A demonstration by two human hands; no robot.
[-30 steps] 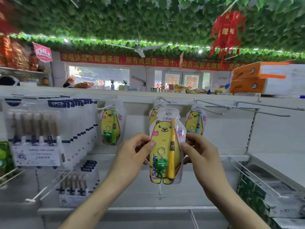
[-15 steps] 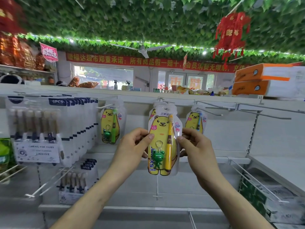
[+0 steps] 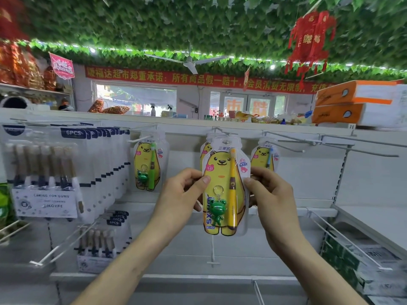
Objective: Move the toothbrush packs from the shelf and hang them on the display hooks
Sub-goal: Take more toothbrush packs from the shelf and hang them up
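Raised slightly, the toothbrush pack [image 3: 220, 170] is pinched by left hand [image 3: 178, 201] and right hand [image 3: 273, 201].

- Rear pack [image 3: 205, 150] — all but its left edge is hidden behind the held pack [image 3: 224, 186].
- Left hand [image 3: 180, 199] and right hand [image 3: 273, 201] — fingers behind the held pack are unseen.
- 6PCS packs [image 3: 44, 172] — blurred, small print unreadable.
- Boxes [image 3: 352, 104] — cut off at the right edge.
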